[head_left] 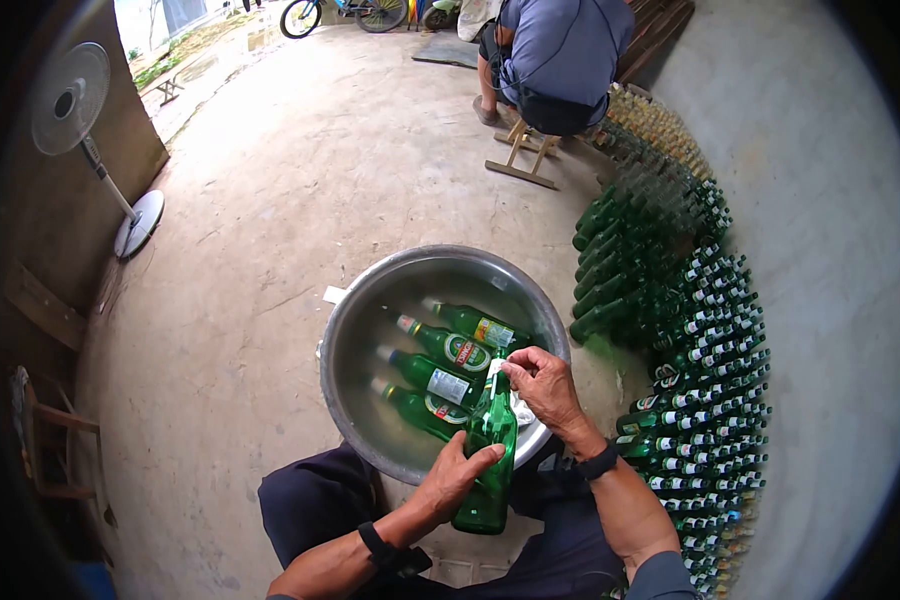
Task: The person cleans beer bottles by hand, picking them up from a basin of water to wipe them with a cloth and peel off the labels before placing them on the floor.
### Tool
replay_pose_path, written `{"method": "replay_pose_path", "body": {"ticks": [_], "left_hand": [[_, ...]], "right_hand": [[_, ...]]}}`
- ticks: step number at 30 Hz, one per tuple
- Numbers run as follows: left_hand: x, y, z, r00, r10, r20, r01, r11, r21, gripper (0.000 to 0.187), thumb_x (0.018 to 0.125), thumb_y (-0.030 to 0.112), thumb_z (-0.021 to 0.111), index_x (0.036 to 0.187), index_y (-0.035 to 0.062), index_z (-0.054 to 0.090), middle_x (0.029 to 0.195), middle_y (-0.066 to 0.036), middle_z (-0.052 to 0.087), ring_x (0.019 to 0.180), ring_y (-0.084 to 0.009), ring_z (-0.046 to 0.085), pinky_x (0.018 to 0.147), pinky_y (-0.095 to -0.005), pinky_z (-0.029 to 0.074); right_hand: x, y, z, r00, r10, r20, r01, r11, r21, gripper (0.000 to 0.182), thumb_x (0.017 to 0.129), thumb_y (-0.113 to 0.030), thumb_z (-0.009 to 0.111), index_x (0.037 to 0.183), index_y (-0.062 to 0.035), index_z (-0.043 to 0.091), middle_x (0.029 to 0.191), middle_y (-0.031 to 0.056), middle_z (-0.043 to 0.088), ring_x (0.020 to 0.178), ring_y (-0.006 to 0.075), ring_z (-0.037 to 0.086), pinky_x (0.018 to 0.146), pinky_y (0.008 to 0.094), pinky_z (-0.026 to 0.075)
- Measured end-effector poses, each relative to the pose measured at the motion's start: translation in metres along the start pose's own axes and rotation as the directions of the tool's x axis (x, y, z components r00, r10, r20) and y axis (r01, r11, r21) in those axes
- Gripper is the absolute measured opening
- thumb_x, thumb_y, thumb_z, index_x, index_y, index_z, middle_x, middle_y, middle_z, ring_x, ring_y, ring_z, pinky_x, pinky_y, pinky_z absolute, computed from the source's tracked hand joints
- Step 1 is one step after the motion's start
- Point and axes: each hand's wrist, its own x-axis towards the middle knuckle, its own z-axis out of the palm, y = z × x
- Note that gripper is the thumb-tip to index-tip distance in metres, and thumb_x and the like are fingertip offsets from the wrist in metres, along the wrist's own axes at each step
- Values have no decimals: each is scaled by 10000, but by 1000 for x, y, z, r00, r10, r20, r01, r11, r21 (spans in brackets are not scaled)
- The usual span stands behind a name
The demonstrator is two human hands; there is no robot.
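A green glass bottle (pixel 488 468) is tilted over the near rim of a wide metal basin (pixel 342 350), its base toward my lap and its neck pointing away. My left hand (pixel 457 470) wraps around the bottle's body. At the neck, the fingers of my right hand (pixel 543 385) are pinched against a pale label. Several green bottles (pixel 432 345) with labels lie side by side in cloudy water in the basin. A crumpled white piece (pixel 522 410), which I cannot identify, shows beneath my right hand.
Rows of stacked green bottles (pixel 705 400) line the wall on the right. Ahead, a person (pixel 560 60) sits on a wooden stool (pixel 522 160). A standing fan (pixel 75 100) is at the left wall, with a wooden chair (pixel 60 420) nearer. Bicycles (pixel 355 12) stand at the back.
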Motion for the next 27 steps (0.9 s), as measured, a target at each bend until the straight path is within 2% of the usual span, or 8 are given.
{"method": "replay_pose_path", "body": {"ticks": [1,4,7,10,18,23,27], "left_hand": [[-2,1,1,1000,1,-1,-1,1000,-2,645,876,469,690,1194,-65,517,990,-144,624,883,-181,634,783,-324,530],[-4,3,1,1000,-22,-5,22,1000,13,644,882,464,686,1207,-64,511,999,-140,625,873,-180,637,776,-324,533],[-5,3,0,1000,16,3,-16,1000,-17,628,883,448,691,1212,-54,505,1004,-131,623,860,-177,640,756,-314,534],[-4,4,-2,1000,0,31,2,996,-94,599,890,435,690,1212,-33,499,993,-113,617,843,-162,638,736,-303,536],[-4,3,-3,996,-30,86,56,947,-316,513,915,389,683,1218,20,496,937,-51,596,781,-119,621,683,-281,536],[-5,4,-2,994,-33,100,67,930,-362,482,921,369,678,1209,28,497,939,-45,603,774,-119,627,674,-278,539],[-4,3,-3,995,-36,91,68,922,-381,448,928,358,670,1198,41,504,927,-40,606,762,-119,626,664,-276,538]], "right_hand": [[1,-1,0,997,78,12,-78,997,24,146,909,-119,720,940,20,687,749,65,680,656,124,657,614,272,551],[1,-8,-1,990,144,-2,-144,987,76,126,939,-110,677,924,15,678,683,40,658,605,98,639,550,251,532],[3,-6,-3,979,200,26,-202,970,137,131,963,-110,641,917,8,672,721,33,662,609,81,638,518,232,519],[5,-7,-2,974,228,-6,-220,948,228,129,971,-105,625,919,5,666,760,36,665,606,82,640,496,227,510],[6,-12,-6,980,199,-19,-188,951,244,124,973,-96,620,996,5,688,800,34,667,608,82,638,507,221,507],[6,-15,-5,967,252,26,-251,937,243,129,972,-92,621,1022,4,692,796,36,676,607,75,635,510,211,500],[6,-11,-6,969,243,30,-243,941,236,129,970,-90,621,1022,5,692,776,35,674,596,73,631,506,212,498]]}}
